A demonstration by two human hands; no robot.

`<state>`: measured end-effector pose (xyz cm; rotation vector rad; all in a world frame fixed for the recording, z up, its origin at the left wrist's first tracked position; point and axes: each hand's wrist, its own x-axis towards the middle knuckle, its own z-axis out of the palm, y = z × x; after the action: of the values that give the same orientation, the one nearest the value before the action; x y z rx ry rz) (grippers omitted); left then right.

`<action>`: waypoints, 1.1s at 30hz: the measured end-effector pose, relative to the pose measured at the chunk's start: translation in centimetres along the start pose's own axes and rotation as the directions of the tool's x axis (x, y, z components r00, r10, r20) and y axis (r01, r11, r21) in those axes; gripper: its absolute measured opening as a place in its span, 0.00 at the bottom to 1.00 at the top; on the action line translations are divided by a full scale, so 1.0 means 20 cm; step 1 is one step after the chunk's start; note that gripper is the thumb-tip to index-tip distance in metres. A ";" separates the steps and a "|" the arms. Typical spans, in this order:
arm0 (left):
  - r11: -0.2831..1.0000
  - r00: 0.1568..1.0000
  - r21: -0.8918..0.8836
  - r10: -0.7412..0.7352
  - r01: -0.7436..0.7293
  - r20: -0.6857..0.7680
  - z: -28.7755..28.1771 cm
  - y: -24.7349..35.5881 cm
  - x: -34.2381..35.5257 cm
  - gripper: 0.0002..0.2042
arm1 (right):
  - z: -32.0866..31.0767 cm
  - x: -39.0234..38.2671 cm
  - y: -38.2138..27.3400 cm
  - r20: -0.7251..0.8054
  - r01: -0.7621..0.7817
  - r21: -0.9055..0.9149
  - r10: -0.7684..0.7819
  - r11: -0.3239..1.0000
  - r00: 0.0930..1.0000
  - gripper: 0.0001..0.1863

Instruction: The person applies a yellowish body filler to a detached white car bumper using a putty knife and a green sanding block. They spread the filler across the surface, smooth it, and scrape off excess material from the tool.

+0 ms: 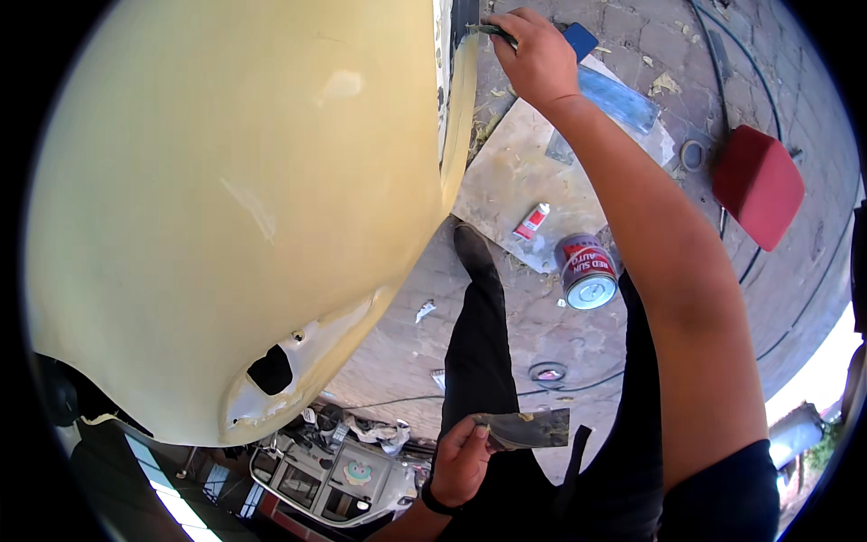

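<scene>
A large cream-yellow car body panel fills the left side, with a ragged-edged opening low on it. My right hand reaches far forward, its fingers closed round a thin dark putty spreader. The spreader's tip is at the panel's upper right edge, beside a strip with white, chipped patches; whether it touches is hard to tell. Close to my body, my left hand grips a dark rectangular plate between thumb and fingers. Yellowish smears mark the plate's upper edge.
On the brick paving lies a stained board with a red-and-white tube and a blue sheet. A tin stands at its near edge. Red block-shaped object, hoses and a tape roll lie right. A vehicle stands lower left.
</scene>
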<state>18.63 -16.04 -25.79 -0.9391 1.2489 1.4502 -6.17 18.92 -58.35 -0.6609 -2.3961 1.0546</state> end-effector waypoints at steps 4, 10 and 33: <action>1.000 1.000 -0.026 -0.012 0.012 -0.019 0.04 0.03 0.00 0.15 | -0.01 0.03 -0.07 0.060 0.070 0.049 -0.073 0.996 0.996 0.10; 1.000 1.000 0.015 -0.009 0.009 -0.025 0.06 0.18 0.02 0.14 | 0.00 -0.10 -0.09 0.067 0.127 -0.045 -0.124 0.991 0.990 0.12; 0.997 1.000 0.080 -0.006 0.006 0.000 0.23 0.24 0.04 0.14 | -0.27 -0.79 -0.04 0.591 -0.834 0.523 0.630 0.177 0.504 0.14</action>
<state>13.95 -11.31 -24.63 -0.8885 1.2933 1.3853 9.06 12.25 -57.50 -1.4681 -1.2936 2.5132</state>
